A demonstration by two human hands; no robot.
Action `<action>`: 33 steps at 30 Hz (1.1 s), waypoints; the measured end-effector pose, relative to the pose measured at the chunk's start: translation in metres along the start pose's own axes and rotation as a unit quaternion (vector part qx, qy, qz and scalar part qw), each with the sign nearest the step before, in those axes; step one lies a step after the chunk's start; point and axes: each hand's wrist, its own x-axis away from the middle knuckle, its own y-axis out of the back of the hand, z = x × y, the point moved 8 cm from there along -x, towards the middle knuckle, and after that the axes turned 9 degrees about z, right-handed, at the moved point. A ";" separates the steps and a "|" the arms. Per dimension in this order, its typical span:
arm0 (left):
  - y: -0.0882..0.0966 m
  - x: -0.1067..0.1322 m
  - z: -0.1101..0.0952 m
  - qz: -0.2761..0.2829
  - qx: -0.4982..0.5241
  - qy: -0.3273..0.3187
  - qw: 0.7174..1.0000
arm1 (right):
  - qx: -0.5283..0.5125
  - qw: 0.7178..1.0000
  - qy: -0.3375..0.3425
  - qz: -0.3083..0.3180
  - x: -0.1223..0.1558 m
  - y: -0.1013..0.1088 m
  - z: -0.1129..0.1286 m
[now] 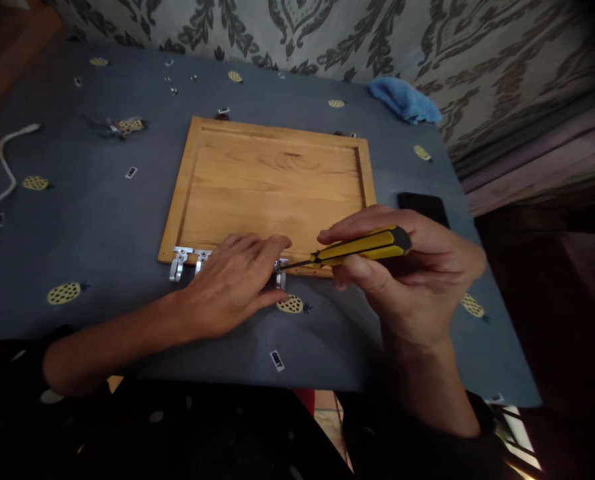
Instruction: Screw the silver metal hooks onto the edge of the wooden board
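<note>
A framed wooden panel (277,180) lies on the cloth-covered table. Silvery metal hooks (178,264) line its near edge, some partly covered by my left hand (237,277). That hand rests across this edge, its thumb and forefinger around the rightmost metal hook (280,277), steadying it. In my right hand (412,273) is a yellow and black screwdriver (362,247), gripped by the handle between thumb and fingers. Its thin shaft points left, and the tip meets the rightmost hook's base. Any screw under the tip is too small to make out.
Several small metal pieces (173,91) lie at the table's back left, with a blurred metal item (116,128) nearer. A white cable (4,160) is at far left. A blue cloth (406,100) and a black flat object (424,208) are on the right. A patterned wall stands behind.
</note>
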 end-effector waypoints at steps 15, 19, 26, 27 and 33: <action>-0.001 0.000 0.001 -0.002 0.007 0.004 1.000 | -0.006 1.000 -0.014 0.006 0.000 0.000 -0.001; 0.000 0.001 0.000 -0.006 0.006 0.006 1.000 | -0.001 1.000 -0.022 -0.017 0.000 0.004 -0.005; 0.000 0.001 0.001 -0.012 0.006 0.002 1.000 | -0.046 0.998 -0.042 0.020 0.001 0.001 -0.008; 0.000 0.001 0.001 -0.011 0.006 0.002 1.000 | -0.043 0.998 -0.046 0.024 0.001 0.000 -0.007; -0.001 0.000 0.000 -0.002 -0.004 0.006 1.000 | -0.023 1.000 -0.012 -0.008 -0.001 0.002 0.000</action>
